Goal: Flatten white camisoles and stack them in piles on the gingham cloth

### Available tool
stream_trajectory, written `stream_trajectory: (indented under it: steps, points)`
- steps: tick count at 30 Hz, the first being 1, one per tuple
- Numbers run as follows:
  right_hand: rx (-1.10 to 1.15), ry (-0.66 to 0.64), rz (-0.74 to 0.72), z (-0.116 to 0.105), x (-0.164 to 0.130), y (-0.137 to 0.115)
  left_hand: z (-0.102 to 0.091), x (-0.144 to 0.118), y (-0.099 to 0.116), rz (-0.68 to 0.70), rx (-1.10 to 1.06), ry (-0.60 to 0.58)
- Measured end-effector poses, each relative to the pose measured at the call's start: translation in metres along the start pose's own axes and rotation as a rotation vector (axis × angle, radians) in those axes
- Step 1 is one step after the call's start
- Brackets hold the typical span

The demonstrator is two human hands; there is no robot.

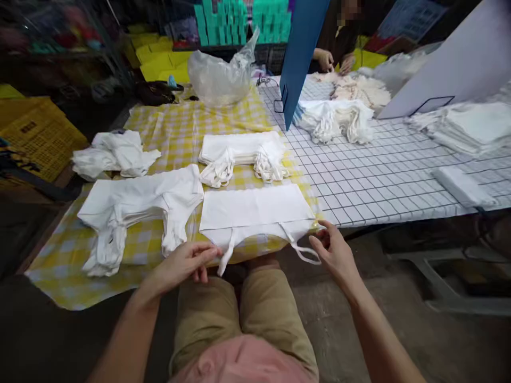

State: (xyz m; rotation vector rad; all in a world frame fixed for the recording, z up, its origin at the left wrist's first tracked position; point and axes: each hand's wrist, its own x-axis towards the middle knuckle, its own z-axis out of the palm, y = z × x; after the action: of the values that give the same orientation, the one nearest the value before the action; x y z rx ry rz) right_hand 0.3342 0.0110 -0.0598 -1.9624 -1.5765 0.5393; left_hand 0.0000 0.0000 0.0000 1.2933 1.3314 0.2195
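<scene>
Past tablecloth edge [259, 246]: garment straps [229, 251] (two)

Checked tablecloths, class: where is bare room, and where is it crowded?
Free: white cloth between yellow cloth and folded bundle; yellow cloth between plastic bag and strapped stack. Crowded: along its near edge, garment pile, flat garment, left hand, right hand.

A pink top [247, 361] and khaki shorts [209, 314] are worn, both hands [338, 255] bare
</scene>
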Motion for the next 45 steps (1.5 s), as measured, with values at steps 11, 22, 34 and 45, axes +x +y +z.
stream_trajectory:
  steps: [11, 22, 34, 45]
  points:
    - [-0.367, -0.006, 0.064, 0.018, 0.110, -0.038, -0.025, 0.084, 0.033, -0.242, 0.686, 0.780]
    - [-0.329, -0.160, 0.021, 0.022, 0.129, -0.044, -0.033, 0.108, 0.026, -0.168, 0.618, 0.807]
    - [0.577, -0.248, 0.027, -0.033, 0.128, -0.062, -0.057, 0.098, 0.049, 0.228, 0.153, 0.946]
    - [0.507, -0.133, -0.394, -0.071, 0.119, -0.055, -0.075, 0.057, 0.038, 0.812, 0.000, 0.740]
